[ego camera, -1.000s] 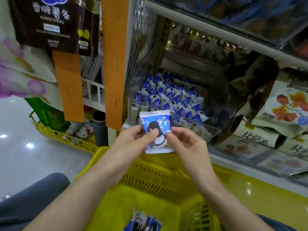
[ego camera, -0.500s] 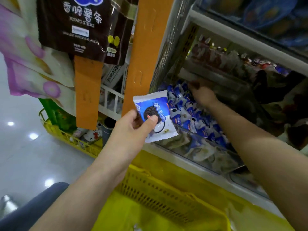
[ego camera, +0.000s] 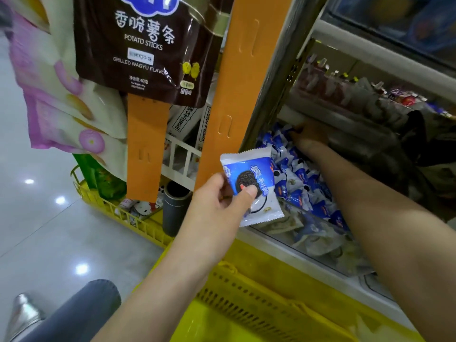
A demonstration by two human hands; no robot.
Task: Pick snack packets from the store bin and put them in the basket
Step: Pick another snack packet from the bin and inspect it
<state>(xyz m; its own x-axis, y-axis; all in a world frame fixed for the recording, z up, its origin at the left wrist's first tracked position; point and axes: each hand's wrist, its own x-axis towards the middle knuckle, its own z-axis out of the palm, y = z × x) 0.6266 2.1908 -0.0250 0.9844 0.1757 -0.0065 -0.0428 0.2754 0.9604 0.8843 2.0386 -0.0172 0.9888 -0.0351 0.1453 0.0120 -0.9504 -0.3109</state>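
My left hand (ego camera: 217, 206) is up in front of me, thumb pressed down and fingers curled in a pinch. My right arm reaches far, and my right hand (ego camera: 309, 137) is curled, palm down.

A blue-and-white snack packet (ego camera: 251, 187) with a dark cookie print tilts at frame centre. Right of it, the clear store bin (ego camera: 318, 239) holds many alike. The yellow basket (ego camera: 259, 287) fills the bottom.

Packet pile (ego camera: 303, 183) lies in the bin (ego camera: 291, 239); basket (ego camera: 259, 299) sits before and below it.
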